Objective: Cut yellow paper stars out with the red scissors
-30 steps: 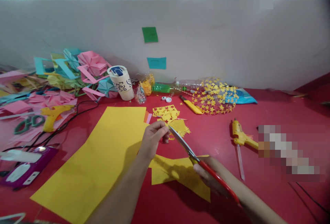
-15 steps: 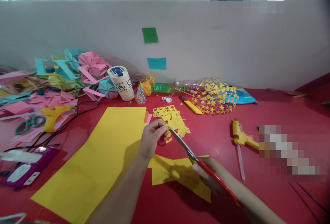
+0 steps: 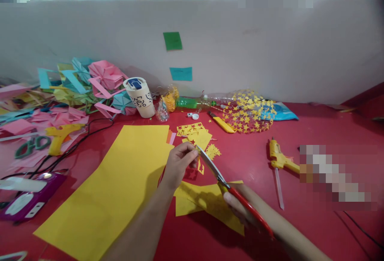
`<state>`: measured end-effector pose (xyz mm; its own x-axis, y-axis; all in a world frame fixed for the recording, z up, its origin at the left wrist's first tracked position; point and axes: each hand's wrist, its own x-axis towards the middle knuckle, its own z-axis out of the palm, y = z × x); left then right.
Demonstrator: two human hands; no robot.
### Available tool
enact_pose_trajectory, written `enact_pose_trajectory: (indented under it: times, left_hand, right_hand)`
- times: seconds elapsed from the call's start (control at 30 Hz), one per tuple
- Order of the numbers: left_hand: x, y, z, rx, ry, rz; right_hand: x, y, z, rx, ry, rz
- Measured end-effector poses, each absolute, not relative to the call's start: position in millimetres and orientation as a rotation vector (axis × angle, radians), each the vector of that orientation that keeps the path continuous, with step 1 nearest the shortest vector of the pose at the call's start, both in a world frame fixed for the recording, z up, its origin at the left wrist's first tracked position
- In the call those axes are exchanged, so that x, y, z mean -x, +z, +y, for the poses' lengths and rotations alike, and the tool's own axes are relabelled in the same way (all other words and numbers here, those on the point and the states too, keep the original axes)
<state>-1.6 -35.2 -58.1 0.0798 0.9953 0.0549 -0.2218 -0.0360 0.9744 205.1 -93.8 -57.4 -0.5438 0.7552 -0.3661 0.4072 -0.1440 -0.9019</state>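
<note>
My left hand (image 3: pixel 180 163) is closed in a pinch, with a narrow strip of yellow paper (image 3: pixel 201 168) with cut edges hanging at its fingertips. In my right hand (image 3: pixel 240 207) is a pair of scissors (image 3: pixel 247 209) with red handles. Their blades point up and left, the tips touching or very near the paper at my left fingertips. Just beyond lie a small pile of yellow paper stars (image 3: pixel 213 151) and star-punched yellow scraps (image 3: pixel 200 137). Beneath my hands, cut pieces of yellow paper (image 3: pixel 192 205) rest on the red table (image 3: pixel 288 237).
A large yellow sheet (image 3: pixel 129 165) lies left. Further left are a glue gun (image 3: pixel 58 137), green-handled scissors (image 3: pixel 30 147) and a purple power strip (image 3: pixel 36 197). Behind stand a cup (image 3: pixel 141 101), a box cutter (image 3: pixel 222 123) and star-covered clear wrap (image 3: pixel 249 113). Another glue gun (image 3: pixel 277 155) lies right.
My left hand has shifted slightly right and the paper strip hangs further right and lower. The scissors stay at my left fingertips. The whole view has slid a little sideways.
</note>
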Motion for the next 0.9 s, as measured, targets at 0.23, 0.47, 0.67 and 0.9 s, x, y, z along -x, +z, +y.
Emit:
enact_pose_trajectory:
  times: [0.23, 0.47, 0.67, 0.9]
  left_hand:
    - [1, -58, -36, -1.156, 1.267, 0.968]
    - [0, -58, -36, -1.140, 1.257, 0.980]
    - [0, -53, -35, -1.255, 1.327, 1.023]
    - [0, -57, -36, -1.203, 1.306, 1.056]
  right_hand:
    - [-201, -59, -96, 1.323, 1.802, -1.748]
    - [-194, -58, -101, 1.495, 1.759, -1.549]
    - [-194, -57, -97, 1.414, 1.801, -1.590]
    - [-195, -57, -97, 1.396, 1.757, -1.650]
